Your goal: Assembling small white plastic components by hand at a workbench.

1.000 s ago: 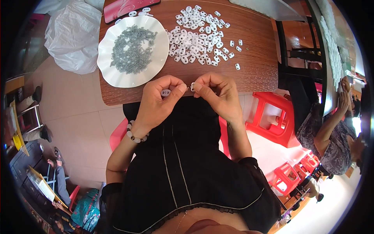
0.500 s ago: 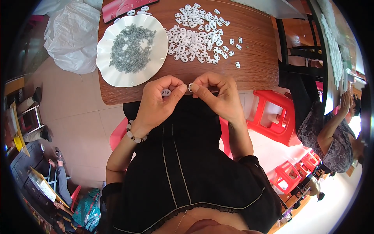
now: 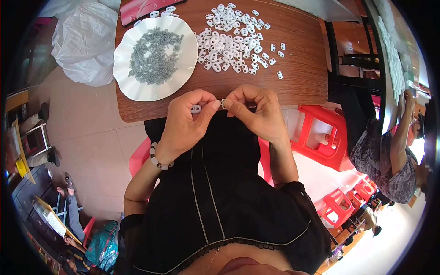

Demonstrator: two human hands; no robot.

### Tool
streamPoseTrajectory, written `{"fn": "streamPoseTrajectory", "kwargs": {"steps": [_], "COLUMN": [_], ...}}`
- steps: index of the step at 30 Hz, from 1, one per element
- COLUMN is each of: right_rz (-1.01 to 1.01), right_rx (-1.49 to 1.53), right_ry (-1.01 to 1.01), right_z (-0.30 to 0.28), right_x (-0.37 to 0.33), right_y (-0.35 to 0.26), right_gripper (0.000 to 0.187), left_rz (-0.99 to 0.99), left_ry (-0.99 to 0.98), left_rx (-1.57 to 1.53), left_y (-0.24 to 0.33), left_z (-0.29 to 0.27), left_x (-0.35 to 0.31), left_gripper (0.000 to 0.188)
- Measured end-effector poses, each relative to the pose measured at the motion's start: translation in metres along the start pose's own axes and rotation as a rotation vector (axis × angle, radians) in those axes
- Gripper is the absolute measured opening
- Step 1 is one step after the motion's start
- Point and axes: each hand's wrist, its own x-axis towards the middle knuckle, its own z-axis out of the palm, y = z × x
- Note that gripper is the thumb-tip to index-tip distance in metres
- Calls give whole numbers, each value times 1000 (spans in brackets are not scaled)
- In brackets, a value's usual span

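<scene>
Over the table's near edge, my left hand [image 3: 189, 120] is closed, with a white oval two-hole plastic piece [image 3: 195, 109] tucked in its curled fingers. Its thumb and forefinger tips are pressed together, and anything between them is hidden. Just to the right, my right hand [image 3: 257, 114] pinches a small white plastic piece [image 3: 223, 103], partly covered by the fingertips. The two hands' fingertips nearly meet there. Beyond them, a heap of white two-hole plastic pieces [image 3: 229, 43] lies on the table. A wavy-rimmed white plate [image 3: 123, 82] holds many small grey cylindrical parts [image 3: 156, 57].
The brown wooden table [image 3: 293, 89] carries a pink-red phone-like flat object [image 3: 146, 10] at the far left, with a few white pieces beside it. A white plastic bag [image 3: 85, 43] is left of the table. Red stools [image 3: 321, 137] stand at right, near a seated person [image 3: 385, 160].
My hands stay almost in place, with the small piece turning slightly at my fingertips. At right, the other person's arm has reached farther up.
</scene>
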Motion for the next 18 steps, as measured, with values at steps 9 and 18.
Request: {"fn": "streamPoseTrajectory", "kwargs": {"steps": [9, 18], "right_rz": [19, -2], "right_rx": [71, 124], "right_ry": [-2, 28], "right_z": [4, 10], "right_x": [1, -3], "right_y": [1, 6], "right_gripper": [11, 11], "left_rz": [-42, -27], "left_ry": [24, 71], "left_rx": [10, -51], "left_y": [0, -6], "left_z": [3, 7], "left_x": [-4, -8], "left_gripper": [16, 15]}}
